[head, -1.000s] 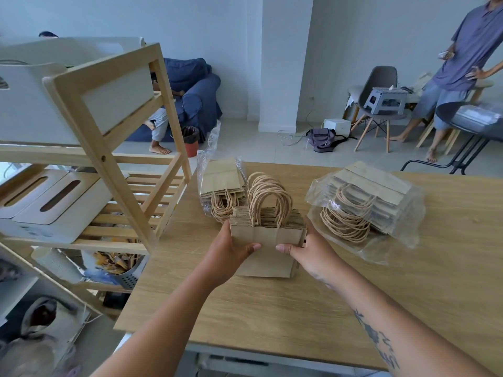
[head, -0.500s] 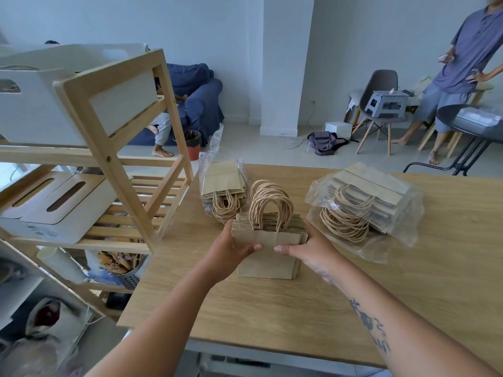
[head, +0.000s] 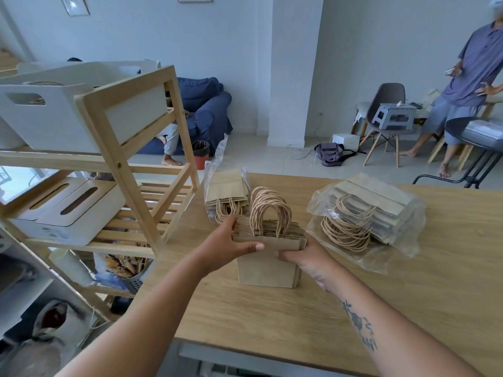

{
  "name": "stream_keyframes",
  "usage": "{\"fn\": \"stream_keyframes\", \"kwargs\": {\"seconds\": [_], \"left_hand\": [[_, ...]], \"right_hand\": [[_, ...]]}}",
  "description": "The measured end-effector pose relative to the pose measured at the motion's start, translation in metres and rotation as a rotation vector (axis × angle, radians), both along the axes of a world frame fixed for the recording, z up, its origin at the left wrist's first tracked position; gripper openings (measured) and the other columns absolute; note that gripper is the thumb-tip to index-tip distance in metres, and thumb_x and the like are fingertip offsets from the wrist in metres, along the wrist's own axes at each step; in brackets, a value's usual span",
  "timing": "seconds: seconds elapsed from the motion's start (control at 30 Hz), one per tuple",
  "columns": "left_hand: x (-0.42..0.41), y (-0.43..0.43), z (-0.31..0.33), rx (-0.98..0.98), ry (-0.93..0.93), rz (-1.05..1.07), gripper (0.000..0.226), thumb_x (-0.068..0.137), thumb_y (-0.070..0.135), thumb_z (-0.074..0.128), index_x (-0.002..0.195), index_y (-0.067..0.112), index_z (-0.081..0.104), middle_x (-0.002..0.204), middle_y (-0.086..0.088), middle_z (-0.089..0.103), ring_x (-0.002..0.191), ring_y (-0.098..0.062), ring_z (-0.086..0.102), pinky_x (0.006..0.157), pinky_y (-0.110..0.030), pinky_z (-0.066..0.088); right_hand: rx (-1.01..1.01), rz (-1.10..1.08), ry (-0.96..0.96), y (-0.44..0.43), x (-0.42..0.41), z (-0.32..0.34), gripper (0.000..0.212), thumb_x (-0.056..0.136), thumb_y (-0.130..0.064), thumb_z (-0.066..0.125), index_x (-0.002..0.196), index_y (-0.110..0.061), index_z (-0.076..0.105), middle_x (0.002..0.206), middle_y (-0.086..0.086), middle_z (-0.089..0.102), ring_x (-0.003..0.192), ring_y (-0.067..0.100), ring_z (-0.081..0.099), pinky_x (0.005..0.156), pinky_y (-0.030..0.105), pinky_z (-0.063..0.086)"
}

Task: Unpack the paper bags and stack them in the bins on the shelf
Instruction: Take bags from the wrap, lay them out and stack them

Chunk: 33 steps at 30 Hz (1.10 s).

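A stack of flat brown paper bags (head: 265, 269) with twisted rope handles stands upright on the wooden table (head: 326, 322). My left hand (head: 226, 244) grips its left side and my right hand (head: 309, 258) grips its right side, thumbs across the front. Two more bundles lie behind it, wrapped in clear plastic: a small one (head: 227, 191) at the left and a larger one (head: 373, 210) at the right. A wooden shelf (head: 119, 164) stands left of the table, with white bins (head: 62, 118) on its top level.
Two white lidded boxes (head: 70, 205) sit on the shelf's middle level, and clutter fills the bottom. Beyond the table are a blue sofa (head: 204, 110) with a seated person, a red waste bin (head: 201, 155), a chair with a stool, and a standing person (head: 462, 85).
The stack of bags stays upright between my hands in the same spot. The camera has tilted upward a little, so more of the wall shows.
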<state>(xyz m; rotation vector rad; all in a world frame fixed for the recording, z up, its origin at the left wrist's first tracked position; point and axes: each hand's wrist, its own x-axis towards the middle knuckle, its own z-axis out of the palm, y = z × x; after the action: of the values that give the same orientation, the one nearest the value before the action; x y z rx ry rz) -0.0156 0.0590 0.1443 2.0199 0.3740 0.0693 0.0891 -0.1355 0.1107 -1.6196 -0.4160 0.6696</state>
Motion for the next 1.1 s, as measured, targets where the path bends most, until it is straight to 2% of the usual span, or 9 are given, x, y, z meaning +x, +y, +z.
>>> {"fn": "stream_keyframes", "kwargs": {"seconds": [0.1,0.23,0.33,0.4,0.57,0.67,0.73,0.93,1.1], "left_hand": [[0.005,0.002,0.031,0.077,-0.054,-0.007,0.101,0.057,0.057,0.088,0.142,0.033,0.039,0.131,0.013,0.054,0.122,-0.013,0.051,0.105,-0.039,0.046],[0.014,-0.005,0.072,0.232,-0.11,-0.083,0.086,0.068,0.044,0.086,0.141,0.037,0.042,0.126,0.014,0.054,0.114,-0.005,0.053,0.091,-0.024,0.049],[0.021,-0.011,0.088,0.359,-0.091,-0.14,0.075,0.074,0.039,0.083,0.139,0.034,0.046,0.123,0.012,0.055,0.11,-0.008,0.056,0.09,-0.026,0.05],[0.025,-0.016,0.094,0.423,-0.07,-0.169,0.067,0.077,0.031,0.081,0.136,0.029,0.048,0.115,0.012,0.056,0.103,-0.006,0.056,0.083,-0.018,0.046],[0.034,-0.032,0.1,0.532,-0.093,-0.132,0.02,0.079,0.013,0.073,0.097,0.014,0.064,0.084,0.005,0.062,0.073,-0.011,0.059,0.056,-0.009,0.045],[0.037,-0.035,0.104,0.556,-0.093,-0.129,0.007,0.078,0.009,0.07,0.082,0.01,0.064,0.074,0.002,0.06,0.065,-0.013,0.054,0.059,-0.021,0.048],[0.038,-0.034,0.114,0.569,-0.11,-0.134,0.012,0.078,0.009,0.07,0.073,0.014,0.06,0.07,0.002,0.057,0.062,-0.013,0.05,0.062,-0.029,0.049],[0.034,-0.025,0.175,0.665,-0.219,-0.117,0.022,0.078,0.011,0.071,0.068,0.023,0.056,0.065,0.008,0.054,0.054,0.0,0.047,0.053,-0.01,0.04],[0.023,-0.008,0.225,0.758,-0.321,-0.028,0.018,0.075,0.012,0.072,0.067,0.019,0.058,0.068,0.002,0.06,0.06,-0.003,0.046,0.058,-0.017,0.039]], "right_hand": [[0.038,0.041,0.012,-0.002,0.003,-0.001,0.046,0.073,0.001,0.081,0.113,-0.016,0.066,0.105,0.005,0.075,0.099,0.016,0.07,0.075,0.021,0.054],[0.016,0.071,-0.008,-0.004,0.008,-0.004,0.048,0.071,-0.005,0.083,0.114,-0.017,0.065,0.105,0.002,0.076,0.102,0.017,0.07,0.088,0.03,0.054],[0.013,0.064,0.008,-0.005,0.009,-0.005,0.046,0.071,-0.007,0.084,0.112,-0.018,0.065,0.102,0.001,0.076,0.101,0.016,0.07,0.089,0.03,0.053],[0.014,0.064,0.003,-0.005,0.008,-0.005,0.045,0.071,-0.007,0.084,0.11,-0.019,0.066,0.101,0.0,0.077,0.1,0.015,0.071,0.088,0.029,0.052],[0.008,0.077,-0.013,-0.007,0.007,-0.004,0.046,0.071,-0.011,0.085,0.111,-0.021,0.065,0.1,-0.003,0.076,0.099,0.013,0.07,0.087,0.028,0.051],[0.004,0.078,-0.02,-0.008,0.008,0.0,0.045,0.07,-0.013,0.086,0.11,-0.022,0.066,0.1,-0.005,0.076,0.099,0.011,0.07,0.084,0.026,0.05],[0.017,0.071,-0.041,-0.007,0.011,0.009,0.044,0.07,-0.014,0.086,0.108,-0.024,0.067,0.099,-0.005,0.077,0.098,0.011,0.07,0.085,0.027,0.052],[0.125,0.057,-0.186,0.005,0.03,0.063,0.033,0.074,-0.007,0.082,0.1,-0.023,0.069,0.088,-0.006,0.077,0.083,0.006,0.072,0.066,0.017,0.053],[0.214,0.083,-0.395,0.036,0.051,0.127,0.039,0.075,-0.002,0.08,0.103,-0.026,0.068,0.089,-0.01,0.074,0.081,-0.001,0.069,0.068,0.013,0.051]]}}
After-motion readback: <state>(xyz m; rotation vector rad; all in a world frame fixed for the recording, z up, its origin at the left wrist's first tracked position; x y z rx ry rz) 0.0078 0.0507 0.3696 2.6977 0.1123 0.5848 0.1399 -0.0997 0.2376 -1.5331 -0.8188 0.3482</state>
